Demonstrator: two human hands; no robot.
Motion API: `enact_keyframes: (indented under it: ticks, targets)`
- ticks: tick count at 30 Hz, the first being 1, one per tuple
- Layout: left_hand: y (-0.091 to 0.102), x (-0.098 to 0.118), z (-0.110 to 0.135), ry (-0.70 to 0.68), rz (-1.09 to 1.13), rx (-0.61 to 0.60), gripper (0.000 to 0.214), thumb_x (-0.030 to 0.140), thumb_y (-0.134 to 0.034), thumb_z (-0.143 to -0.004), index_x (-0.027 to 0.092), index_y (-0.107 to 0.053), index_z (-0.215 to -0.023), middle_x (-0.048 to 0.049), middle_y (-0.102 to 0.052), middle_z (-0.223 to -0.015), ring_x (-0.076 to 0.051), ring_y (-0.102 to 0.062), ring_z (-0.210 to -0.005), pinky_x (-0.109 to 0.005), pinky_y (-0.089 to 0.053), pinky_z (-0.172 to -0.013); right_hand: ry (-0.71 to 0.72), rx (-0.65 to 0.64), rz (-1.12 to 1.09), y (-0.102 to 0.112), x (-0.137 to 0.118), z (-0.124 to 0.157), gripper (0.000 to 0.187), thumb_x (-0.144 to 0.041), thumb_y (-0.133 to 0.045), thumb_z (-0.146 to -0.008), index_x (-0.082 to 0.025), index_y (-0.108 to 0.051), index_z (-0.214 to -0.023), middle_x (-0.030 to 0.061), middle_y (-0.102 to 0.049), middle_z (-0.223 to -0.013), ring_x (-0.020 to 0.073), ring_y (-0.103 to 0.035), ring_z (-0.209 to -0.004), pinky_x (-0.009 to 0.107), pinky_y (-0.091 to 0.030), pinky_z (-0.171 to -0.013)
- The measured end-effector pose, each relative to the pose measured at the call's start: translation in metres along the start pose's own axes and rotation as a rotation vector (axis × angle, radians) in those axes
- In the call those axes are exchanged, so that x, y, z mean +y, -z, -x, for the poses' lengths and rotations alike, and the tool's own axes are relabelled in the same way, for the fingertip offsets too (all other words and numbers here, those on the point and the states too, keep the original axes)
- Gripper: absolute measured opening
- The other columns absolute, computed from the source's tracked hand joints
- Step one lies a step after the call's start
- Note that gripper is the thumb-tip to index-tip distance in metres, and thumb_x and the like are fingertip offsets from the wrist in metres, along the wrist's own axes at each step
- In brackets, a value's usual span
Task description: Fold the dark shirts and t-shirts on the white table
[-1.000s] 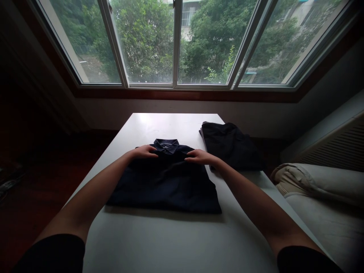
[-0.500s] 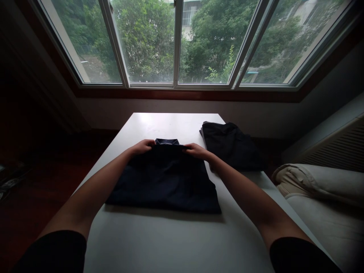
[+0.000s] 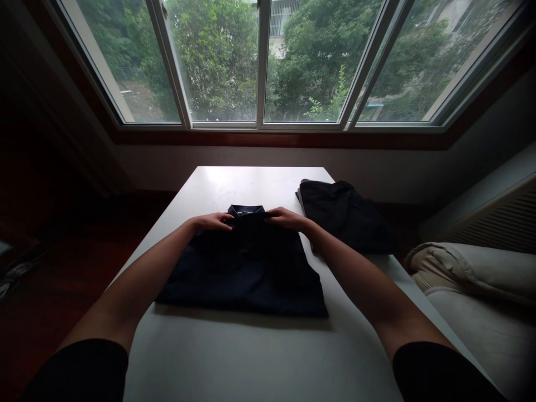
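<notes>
Head view: left hand [image 3: 213, 221], right hand [image 3: 288, 218] pinch shirt [image 3: 247, 268] beside collar [image 3: 246, 209]; table [image 3: 255, 357] spreads past shirt's near edge [image 3: 243, 306].

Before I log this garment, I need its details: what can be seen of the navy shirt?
The navy shirt lies on the white table, left of the dark clothes pile. Its cloth looks soft and matte, with slight creases and a nearly straight near edge. The collar is at the far end, a thin pale line inside. The left hand touches it left of the collar; the right hand appears to pinch it on the right. Buttons cannot be made out.
</notes>
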State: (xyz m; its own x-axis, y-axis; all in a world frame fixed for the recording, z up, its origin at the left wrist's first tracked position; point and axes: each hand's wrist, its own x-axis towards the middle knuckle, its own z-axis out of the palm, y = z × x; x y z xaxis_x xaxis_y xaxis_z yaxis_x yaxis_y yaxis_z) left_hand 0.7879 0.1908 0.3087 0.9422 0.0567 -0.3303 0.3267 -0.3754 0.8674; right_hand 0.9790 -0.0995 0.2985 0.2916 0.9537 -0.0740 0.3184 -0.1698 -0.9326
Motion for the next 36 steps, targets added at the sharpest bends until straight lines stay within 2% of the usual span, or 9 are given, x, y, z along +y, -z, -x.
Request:
enact_keyframes:
  ticks: [5,9,13,17,22,27,30,33,36]
  targets:
    - [0.011,-0.005,-0.011,-0.134,0.227,-0.073,0.064,0.033,-0.088,-0.067,0.022,-0.073,-0.129,-0.0096,-0.074,-0.127,-0.032,-0.071,-0.111,-0.04,-0.057,-0.095,-0.174,0.067,0.012,0.016,0.014,-0.011,0.033,-0.045,-0.078,-0.085,-0.016,-0.079,-0.099,0.0047,-0.076,-0.088,0.0179,-0.068,-0.075,0.027,-0.055,-0.068]
    - [0.021,-0.003,-0.027,-0.183,0.332,-0.113,0.066,0.023,-0.085,-0.066,0.021,-0.072,-0.131,-0.0124,-0.069,-0.137,-0.035,-0.069,-0.117,-0.044,-0.056,-0.099,-0.323,-0.034,0.023,0.026,0.028,-0.023,0.026,-0.04,-0.081,-0.082,-0.017,-0.079,-0.094,0.0048,-0.077,-0.086,0.0181,-0.069,-0.073,0.026,-0.056,-0.066]
    - [0.031,-0.006,-0.045,-0.183,0.364,-0.141,0.069,0.024,-0.084,-0.067,0.021,-0.069,-0.134,-0.0148,-0.068,-0.139,-0.034,-0.069,-0.117,-0.045,-0.055,-0.1,-0.248,0.014,-0.04,0.033,0.029,-0.039,0.027,-0.042,-0.078,-0.086,-0.017,-0.079,-0.098,0.0057,-0.078,-0.092,0.0188,-0.071,-0.076,0.025,-0.058,-0.068]
    - [0.042,-0.012,-0.071,-0.253,0.178,0.073,0.065,0.036,-0.08,-0.072,0.018,-0.068,-0.133,-0.0149,-0.07,-0.133,-0.03,-0.071,-0.108,-0.042,-0.056,-0.096,-0.219,0.148,0.097,0.039,0.028,-0.062,0.029,-0.04,-0.069,-0.094,-0.017,-0.078,-0.108,0.0065,-0.079,-0.098,0.0214,-0.072,-0.083,0.028,-0.058,-0.076]
    - [0.047,-0.022,-0.094,-0.069,-0.336,0.359,0.056,0.05,-0.075,-0.072,0.017,-0.075,-0.117,-0.0121,-0.077,-0.111,-0.03,-0.071,-0.105,-0.036,-0.054,-0.094,-0.262,0.204,0.523,0.04,0.041,-0.074,0.033,-0.04,-0.069,-0.093,-0.016,-0.077,-0.114,0.0109,-0.076,-0.116,0.0258,-0.069,-0.107,0.028,-0.052,-0.093]
    - [0.062,-0.041,-0.068,0.011,-0.419,0.419,0.048,0.06,-0.074,-0.071,0.022,-0.078,-0.102,-0.009,-0.077,-0.106,-0.032,-0.067,-0.111,-0.033,-0.052,-0.092,-0.31,0.221,0.521,0.05,0.055,-0.048,0.046,-0.06,-0.066,-0.09,-0.016,-0.075,-0.096,0.0068,-0.074,-0.091,0.0206,-0.066,-0.085,0.026,-0.05,-0.075]
    - [0.074,-0.051,-0.039,0.071,-0.327,0.319,0.051,0.065,-0.076,-0.07,0.019,-0.079,-0.093,-0.0091,-0.078,-0.095,-0.03,-0.07,-0.098,-0.031,-0.053,-0.081,-0.384,0.211,0.371,0.061,0.049,-0.027,0.053,-0.068,-0.072,-0.081,-0.015,-0.073,-0.084,0.0024,-0.065,-0.071,0.016,-0.057,-0.07,0.025,-0.046,-0.065]
    - [0.082,-0.056,-0.014,0.116,-0.135,0.153,0.049,0.059,-0.086,-0.062,0.019,-0.079,-0.09,-0.0082,-0.078,-0.095,-0.029,-0.07,-0.095,-0.031,-0.053,-0.079,-0.5,0.084,0.247,0.07,0.035,-0.011,0.046,-0.059,-0.081,-0.075,-0.014,-0.074,-0.084,0.0021,-0.064,-0.067,0.0149,-0.055,-0.066,0.026,-0.046,-0.062]
    - [0.084,-0.055,-0.001,0.093,0.008,0.12,0.05,0.049,-0.094,-0.053,0.019,-0.078,-0.089,-0.0072,-0.079,-0.096,-0.03,-0.07,-0.099,-0.032,-0.055,-0.083,-0.536,-0.036,0.115,0.076,0.024,0.0,0.033,-0.041,-0.085,-0.073,-0.015,-0.075,-0.091,0.0059,-0.071,-0.082,0.0171,-0.061,-0.075,0.028,-0.05,-0.067]
